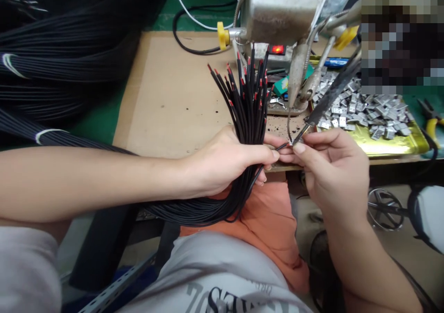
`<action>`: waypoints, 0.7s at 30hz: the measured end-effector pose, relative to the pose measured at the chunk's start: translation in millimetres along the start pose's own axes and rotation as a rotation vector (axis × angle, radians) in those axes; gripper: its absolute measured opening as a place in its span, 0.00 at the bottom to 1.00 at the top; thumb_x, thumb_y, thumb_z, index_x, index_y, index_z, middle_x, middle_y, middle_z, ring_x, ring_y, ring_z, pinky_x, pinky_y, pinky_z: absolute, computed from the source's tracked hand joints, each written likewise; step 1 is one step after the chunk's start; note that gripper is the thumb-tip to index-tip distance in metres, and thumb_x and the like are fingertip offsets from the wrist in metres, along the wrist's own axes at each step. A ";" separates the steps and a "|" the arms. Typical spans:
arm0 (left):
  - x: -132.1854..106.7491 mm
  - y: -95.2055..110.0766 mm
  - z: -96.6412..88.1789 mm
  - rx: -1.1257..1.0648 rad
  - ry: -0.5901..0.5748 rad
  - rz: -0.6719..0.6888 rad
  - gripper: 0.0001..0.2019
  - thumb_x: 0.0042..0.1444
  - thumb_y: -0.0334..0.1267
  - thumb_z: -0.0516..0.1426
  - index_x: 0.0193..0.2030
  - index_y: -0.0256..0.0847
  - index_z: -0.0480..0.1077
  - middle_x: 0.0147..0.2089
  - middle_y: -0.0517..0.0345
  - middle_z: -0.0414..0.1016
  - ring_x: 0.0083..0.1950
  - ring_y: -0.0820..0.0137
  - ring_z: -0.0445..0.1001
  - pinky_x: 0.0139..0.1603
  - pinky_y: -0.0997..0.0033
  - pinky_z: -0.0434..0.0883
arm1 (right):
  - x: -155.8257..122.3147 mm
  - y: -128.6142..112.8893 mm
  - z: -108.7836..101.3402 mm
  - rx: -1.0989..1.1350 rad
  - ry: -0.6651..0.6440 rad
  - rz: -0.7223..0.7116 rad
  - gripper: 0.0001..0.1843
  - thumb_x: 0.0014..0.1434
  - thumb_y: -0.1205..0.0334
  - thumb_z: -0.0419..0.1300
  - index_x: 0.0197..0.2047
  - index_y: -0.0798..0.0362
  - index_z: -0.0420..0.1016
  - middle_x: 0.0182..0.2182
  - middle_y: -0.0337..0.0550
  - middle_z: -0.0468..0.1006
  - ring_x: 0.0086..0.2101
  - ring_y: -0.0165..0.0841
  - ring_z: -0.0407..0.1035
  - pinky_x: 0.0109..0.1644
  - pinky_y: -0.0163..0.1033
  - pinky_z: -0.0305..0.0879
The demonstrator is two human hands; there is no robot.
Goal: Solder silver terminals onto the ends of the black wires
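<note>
My left hand (239, 158) is closed around a thick bundle of black cables (247, 123), whose stripped ends with red inner wires fan upward. Between its thumb and fingers, one single cable stretches right, toward the tip of a soldering iron (321, 102). My right hand (333, 169) pinches a small metal piece at that cable's end, just under the iron's tip. A thin solder feed tube (289, 123) comes down to the same spot from the soldering machine (282, 14). The fingertips partly hide the small piece.
A yellow tray (381, 148) heaped with small metal terminals (364, 104) stands to the right, with pliers (432, 123) beyond it. More tied black cable bundles (65, 58) lie at the left. Brown board (166, 95) covers the green bench; a red switch (277, 49) glows behind.
</note>
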State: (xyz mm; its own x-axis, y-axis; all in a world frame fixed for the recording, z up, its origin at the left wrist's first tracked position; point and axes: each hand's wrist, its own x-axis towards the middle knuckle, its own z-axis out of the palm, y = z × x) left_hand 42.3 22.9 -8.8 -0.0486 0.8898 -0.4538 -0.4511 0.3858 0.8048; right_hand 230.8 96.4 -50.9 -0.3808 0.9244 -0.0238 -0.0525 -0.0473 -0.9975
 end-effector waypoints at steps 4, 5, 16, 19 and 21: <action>0.4 1.8 1.1 -0.019 -0.011 0.004 0.09 0.55 0.22 0.66 0.42 0.34 0.84 0.26 0.62 0.79 0.22 0.76 0.73 0.23 0.77 0.76 | 0.3 0.4 0.9 0.009 0.002 -0.012 0.14 0.64 0.59 0.80 0.44 0.44 0.79 0.35 0.38 0.90 0.37 0.43 0.91 0.49 0.50 0.92; 0.4 2.0 1.2 -0.022 -0.011 -0.001 0.10 0.55 0.22 0.66 0.43 0.34 0.84 0.26 0.62 0.78 0.22 0.76 0.73 0.23 0.77 0.76 | 0.3 0.4 1.2 0.020 0.004 -0.010 0.14 0.64 0.59 0.80 0.44 0.44 0.79 0.35 0.38 0.90 0.37 0.42 0.91 0.49 0.50 0.92; 1.4 0.4 1.2 -0.020 -0.006 -0.002 0.10 0.55 0.22 0.66 0.42 0.35 0.84 0.25 0.63 0.78 0.21 0.76 0.73 0.23 0.77 0.76 | -1.2 2.2 1.6 0.024 0.022 -0.025 0.15 0.63 0.57 0.81 0.44 0.43 0.80 0.34 0.37 0.89 0.36 0.41 0.90 0.49 0.50 0.92; 0.9 1.7 2.2 -0.023 -0.004 0.005 0.09 0.55 0.21 0.66 0.41 0.34 0.83 0.25 0.63 0.79 0.22 0.76 0.73 0.22 0.77 0.76 | -1.4 2.4 1.8 0.024 0.021 -0.030 0.14 0.64 0.58 0.81 0.44 0.44 0.80 0.34 0.37 0.89 0.36 0.41 0.90 0.49 0.50 0.91; 0.4 2.1 2.3 -0.025 -0.009 0.006 0.09 0.55 0.21 0.66 0.40 0.34 0.83 0.26 0.63 0.79 0.22 0.76 0.73 0.22 0.77 0.76 | -1.6 2.8 2.0 0.011 0.027 -0.035 0.14 0.64 0.58 0.80 0.44 0.44 0.79 0.35 0.37 0.89 0.37 0.41 0.90 0.49 0.50 0.91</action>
State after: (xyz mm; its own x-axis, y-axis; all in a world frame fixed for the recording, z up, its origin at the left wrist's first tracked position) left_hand 43.4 24.7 -6.4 -0.0432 0.8941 -0.4457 -0.4726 0.3748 0.7976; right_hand 229.5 94.1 -53.5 -0.3536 0.9353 0.0092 -0.0756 -0.0188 -0.9970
